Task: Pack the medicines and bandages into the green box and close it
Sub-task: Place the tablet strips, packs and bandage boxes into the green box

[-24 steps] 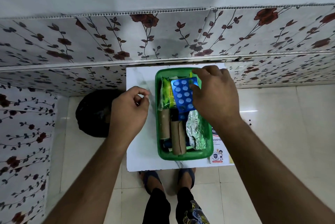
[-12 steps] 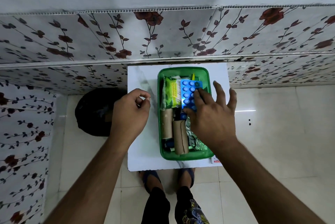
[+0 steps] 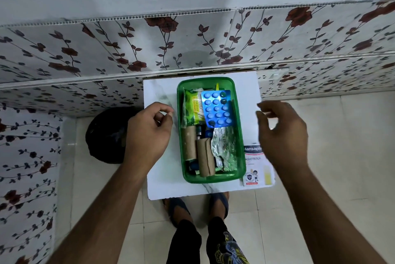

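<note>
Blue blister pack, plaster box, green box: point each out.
blue blister pack [image 3: 217,109]: head view, middle of its pill grid.
plaster box [image 3: 254,164]: head view, printed front face.
green box [image 3: 210,179]: head view, near rim.

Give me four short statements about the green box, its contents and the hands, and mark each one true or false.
1. The blue blister pack lies inside the green box. True.
2. The right hand grips the blister pack. False: it hovers empty, right of the box.
3. The box has its lid on. False: it is open, with no lid visible.
4. The plaster packet lies on the white board, outside the box. True.
</note>
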A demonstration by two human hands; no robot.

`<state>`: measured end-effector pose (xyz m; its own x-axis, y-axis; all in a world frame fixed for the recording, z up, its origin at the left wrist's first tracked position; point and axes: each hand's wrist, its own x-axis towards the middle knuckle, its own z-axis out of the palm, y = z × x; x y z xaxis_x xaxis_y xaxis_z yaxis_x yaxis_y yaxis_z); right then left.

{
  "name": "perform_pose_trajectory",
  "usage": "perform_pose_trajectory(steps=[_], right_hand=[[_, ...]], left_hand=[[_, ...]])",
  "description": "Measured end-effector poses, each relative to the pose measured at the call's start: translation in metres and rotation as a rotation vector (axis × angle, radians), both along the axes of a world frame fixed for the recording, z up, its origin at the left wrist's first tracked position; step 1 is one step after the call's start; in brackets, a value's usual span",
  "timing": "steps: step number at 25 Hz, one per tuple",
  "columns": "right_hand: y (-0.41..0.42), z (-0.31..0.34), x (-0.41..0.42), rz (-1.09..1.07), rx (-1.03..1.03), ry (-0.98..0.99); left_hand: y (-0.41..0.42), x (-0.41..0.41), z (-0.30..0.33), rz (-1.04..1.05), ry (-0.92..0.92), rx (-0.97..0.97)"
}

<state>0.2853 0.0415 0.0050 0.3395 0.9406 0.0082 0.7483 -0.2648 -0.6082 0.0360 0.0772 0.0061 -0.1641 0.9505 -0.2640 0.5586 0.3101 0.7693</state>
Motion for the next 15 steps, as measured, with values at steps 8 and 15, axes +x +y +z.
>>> perform_pose_trajectory(steps=[8, 15], right_hand=[[-0.056, -0.058, 0.047, -0.168, -0.704, 0.112], [-0.064, -0.056, 0.065, -0.338, -0.577, 0.375]], left_hand=[[-0.003, 0.090, 0.030, -0.378, -0.106, 0.096], [0.004, 0.143, 0.017, -0.595, -0.030, 0.084]])
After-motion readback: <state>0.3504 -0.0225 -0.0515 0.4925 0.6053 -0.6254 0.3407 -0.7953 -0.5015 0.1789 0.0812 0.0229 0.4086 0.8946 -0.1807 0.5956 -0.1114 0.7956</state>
